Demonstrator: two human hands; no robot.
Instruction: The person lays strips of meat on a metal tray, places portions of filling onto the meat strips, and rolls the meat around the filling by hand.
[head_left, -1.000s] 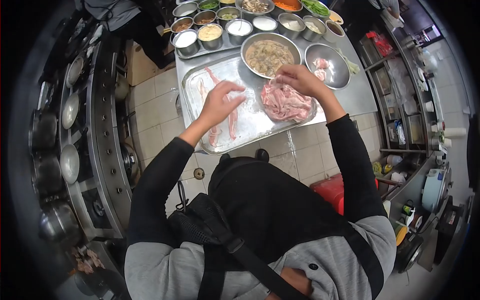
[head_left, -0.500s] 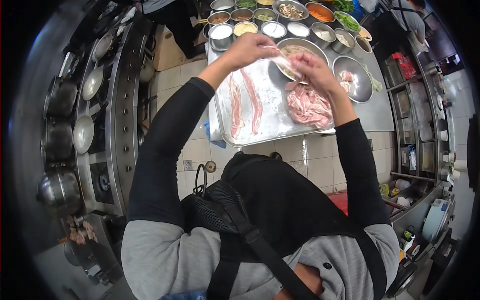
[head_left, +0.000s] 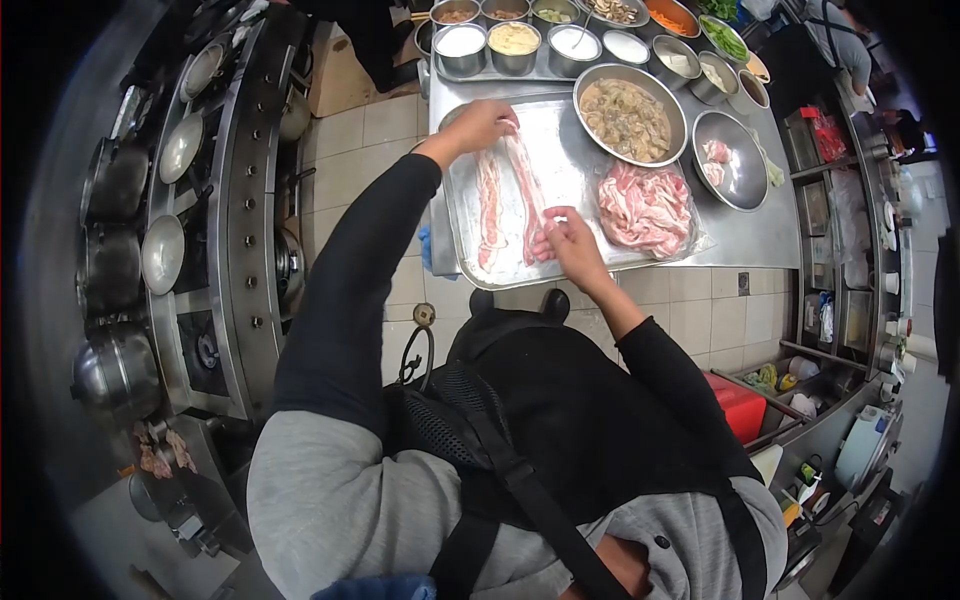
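My left hand [head_left: 482, 128] pinches the upper end of a long pink-and-white strip of raw meat [head_left: 522, 165] over the metal tray [head_left: 575, 262]. At the strip's lower end, my right hand [head_left: 570, 246] has its fingers closed on the meat. Whether this strip covers another one or lies just beside it, I cannot tell. To its left lies a separate meat strip [head_left: 490, 215], flat and lengthwise. A heap of thin raw meat slices [head_left: 645, 210] rests on plastic at the tray's right side.
Behind the heap stands a bowl of wet, brownish mixture [head_left: 627, 115]. Right of it, a steel bowl [head_left: 745, 165] holds a few meat pieces. Several ingredient containers [head_left: 515, 45] line the back. A stove [head_left: 235, 220] runs along the left; another person [head_left: 838, 45] is at far right.
Both hands have come down from above the bowl to the tray's left half, the strip now stretched lengthwise between them. The mixture bowl is in plain sight. The view has shifted slightly.
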